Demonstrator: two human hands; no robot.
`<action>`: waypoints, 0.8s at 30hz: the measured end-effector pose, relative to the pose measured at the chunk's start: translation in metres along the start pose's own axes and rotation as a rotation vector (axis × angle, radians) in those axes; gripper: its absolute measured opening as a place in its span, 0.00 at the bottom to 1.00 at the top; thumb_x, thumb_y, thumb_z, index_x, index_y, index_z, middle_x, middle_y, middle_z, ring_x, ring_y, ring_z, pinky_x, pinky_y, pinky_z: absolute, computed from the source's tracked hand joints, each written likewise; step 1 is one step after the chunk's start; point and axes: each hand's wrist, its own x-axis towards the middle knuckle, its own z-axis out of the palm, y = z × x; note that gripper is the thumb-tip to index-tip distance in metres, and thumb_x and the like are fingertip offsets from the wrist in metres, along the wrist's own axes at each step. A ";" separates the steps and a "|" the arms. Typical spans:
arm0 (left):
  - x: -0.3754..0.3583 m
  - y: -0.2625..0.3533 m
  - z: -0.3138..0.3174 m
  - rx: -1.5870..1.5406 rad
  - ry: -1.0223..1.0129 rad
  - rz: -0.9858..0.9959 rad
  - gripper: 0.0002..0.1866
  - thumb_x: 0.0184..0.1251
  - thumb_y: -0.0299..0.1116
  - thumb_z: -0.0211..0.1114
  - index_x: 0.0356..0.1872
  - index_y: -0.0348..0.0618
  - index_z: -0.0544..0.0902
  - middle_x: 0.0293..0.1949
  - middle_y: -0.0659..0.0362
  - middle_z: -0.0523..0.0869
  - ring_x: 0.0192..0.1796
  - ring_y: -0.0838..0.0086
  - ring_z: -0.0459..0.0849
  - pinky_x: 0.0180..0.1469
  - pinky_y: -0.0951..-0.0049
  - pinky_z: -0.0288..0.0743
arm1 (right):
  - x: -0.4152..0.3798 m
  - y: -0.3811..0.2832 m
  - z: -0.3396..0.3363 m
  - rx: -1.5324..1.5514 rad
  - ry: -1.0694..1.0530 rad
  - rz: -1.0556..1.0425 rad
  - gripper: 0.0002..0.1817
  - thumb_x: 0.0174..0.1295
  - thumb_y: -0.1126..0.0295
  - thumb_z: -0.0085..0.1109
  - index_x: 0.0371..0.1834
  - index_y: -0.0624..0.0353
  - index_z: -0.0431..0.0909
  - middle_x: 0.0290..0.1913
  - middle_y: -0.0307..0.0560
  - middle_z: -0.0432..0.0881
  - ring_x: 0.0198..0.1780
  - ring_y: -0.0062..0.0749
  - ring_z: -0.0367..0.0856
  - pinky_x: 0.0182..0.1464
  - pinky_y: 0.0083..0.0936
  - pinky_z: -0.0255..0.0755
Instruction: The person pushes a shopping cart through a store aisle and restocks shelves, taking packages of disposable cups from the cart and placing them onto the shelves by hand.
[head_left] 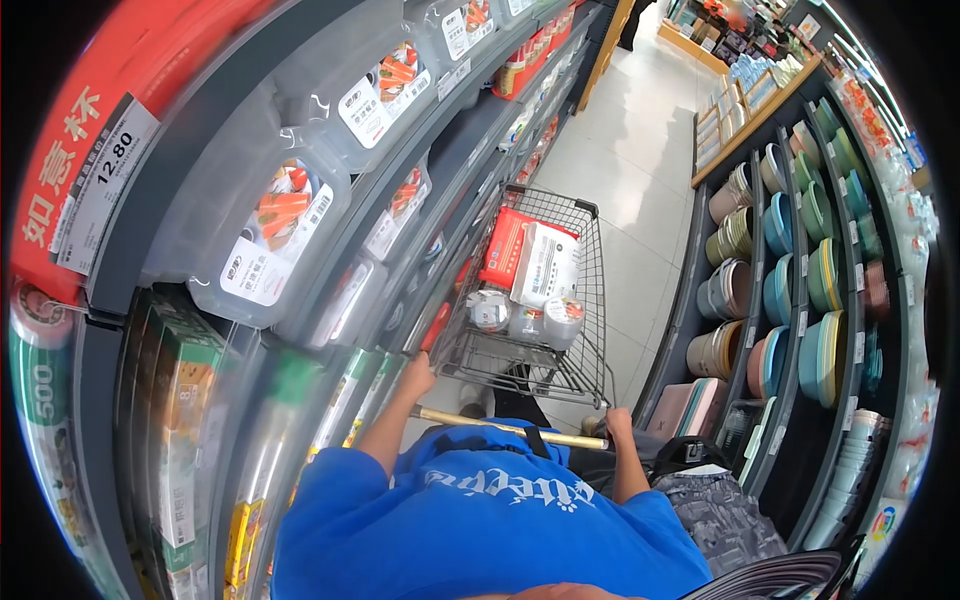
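Observation:
A dark wire shopping cart (pixel 590 375) stands in front of me in the aisle. My left hand (pixel 420 374) is closed at the cart's near left corner, close beside the shelf; its fingers are partly hidden. At the near right corner, my right hand (pixel 620 424) is wrapped round the cart's frame. A gold-coloured handle bar (pixel 510 426) runs between my arms, in front of my blue shirt. Inside the basket lie a red package (pixel 505 245) and a white printed package (pixel 546 262). Several round wrapped items, one a lidded tub (pixel 564 322), sit at the basket's near end.
Close on my left, a shelf holds clear plastic boxes (pixel 275 235) and long boxed rolls (pixel 185 440). To the right, a rack carries stacked bowls (pixel 722 290) and basins (pixel 820 355). The tiled aisle (pixel 610 150) leads forward past a wood-edged display (pixel 745 125).

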 end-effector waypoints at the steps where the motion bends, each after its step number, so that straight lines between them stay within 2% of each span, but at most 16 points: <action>1: -0.001 -0.002 0.002 0.005 0.004 0.004 0.18 0.60 0.27 0.60 0.52 0.36 0.73 0.46 0.35 0.84 0.53 0.41 0.83 0.55 0.45 0.75 | 0.000 0.004 0.002 0.002 -0.015 -0.016 0.16 0.57 0.70 0.53 0.23 0.76 0.81 0.17 0.63 0.80 0.20 0.52 0.85 0.27 0.43 0.78; 4: -0.005 -0.002 0.000 -0.011 0.010 0.006 0.18 0.60 0.27 0.60 0.52 0.36 0.73 0.46 0.34 0.84 0.53 0.41 0.83 0.55 0.45 0.75 | -0.005 0.001 0.000 -0.046 0.003 -0.042 0.14 0.56 0.73 0.52 0.19 0.75 0.79 0.15 0.62 0.79 0.20 0.52 0.85 0.27 0.43 0.78; 7: -0.008 0.000 -0.001 -0.019 0.006 0.001 0.17 0.60 0.27 0.60 0.51 0.36 0.73 0.45 0.34 0.85 0.53 0.41 0.83 0.55 0.45 0.75 | -0.005 0.003 -0.004 -0.123 -0.062 -0.203 0.13 0.56 0.75 0.52 0.20 0.75 0.79 0.16 0.62 0.80 0.20 0.51 0.85 0.26 0.42 0.78; 10: -0.009 0.003 -0.003 -0.008 0.007 -0.004 0.17 0.61 0.28 0.61 0.51 0.36 0.74 0.45 0.35 0.85 0.52 0.41 0.83 0.55 0.45 0.76 | -0.001 0.000 -0.004 -0.107 -0.084 -0.108 0.12 0.56 0.75 0.53 0.22 0.76 0.80 0.18 0.62 0.80 0.21 0.51 0.85 0.26 0.42 0.78; 13: -0.006 0.005 -0.002 0.015 0.014 -0.004 0.16 0.61 0.28 0.61 0.50 0.36 0.74 0.45 0.35 0.85 0.52 0.42 0.84 0.55 0.46 0.76 | 0.003 0.004 -0.003 -0.129 -0.096 -0.126 0.12 0.57 0.75 0.54 0.25 0.77 0.80 0.20 0.62 0.81 0.21 0.50 0.85 0.25 0.42 0.77; 16: -0.004 0.011 -0.002 0.077 0.024 -0.013 0.17 0.61 0.29 0.62 0.51 0.37 0.74 0.45 0.38 0.86 0.51 0.44 0.85 0.53 0.47 0.78 | 0.006 0.001 -0.004 0.037 -0.046 0.029 0.12 0.57 0.75 0.54 0.27 0.78 0.81 0.21 0.62 0.81 0.21 0.51 0.85 0.25 0.42 0.77; 19: -0.004 0.023 -0.004 0.153 0.033 -0.004 0.18 0.61 0.30 0.63 0.51 0.37 0.74 0.43 0.40 0.87 0.49 0.46 0.86 0.51 0.49 0.79 | 0.005 -0.012 -0.017 0.034 -0.045 0.070 0.13 0.57 0.74 0.55 0.28 0.78 0.81 0.22 0.62 0.82 0.23 0.51 0.86 0.26 0.42 0.77; 22: -0.003 0.039 -0.005 0.214 0.046 0.027 0.19 0.61 0.30 0.65 0.52 0.39 0.73 0.41 0.42 0.88 0.47 0.46 0.87 0.49 0.48 0.80 | 0.014 -0.024 -0.032 -0.028 0.003 0.080 0.13 0.58 0.73 0.55 0.28 0.78 0.80 0.23 0.62 0.82 0.24 0.51 0.86 0.27 0.42 0.77; 24: -0.001 0.048 -0.003 0.231 0.061 0.049 0.20 0.60 0.30 0.65 0.53 0.39 0.73 0.39 0.42 0.88 0.45 0.45 0.88 0.47 0.47 0.81 | 0.025 -0.024 -0.038 -0.079 0.043 0.011 0.13 0.58 0.73 0.54 0.29 0.77 0.80 0.23 0.62 0.82 0.24 0.51 0.86 0.26 0.42 0.77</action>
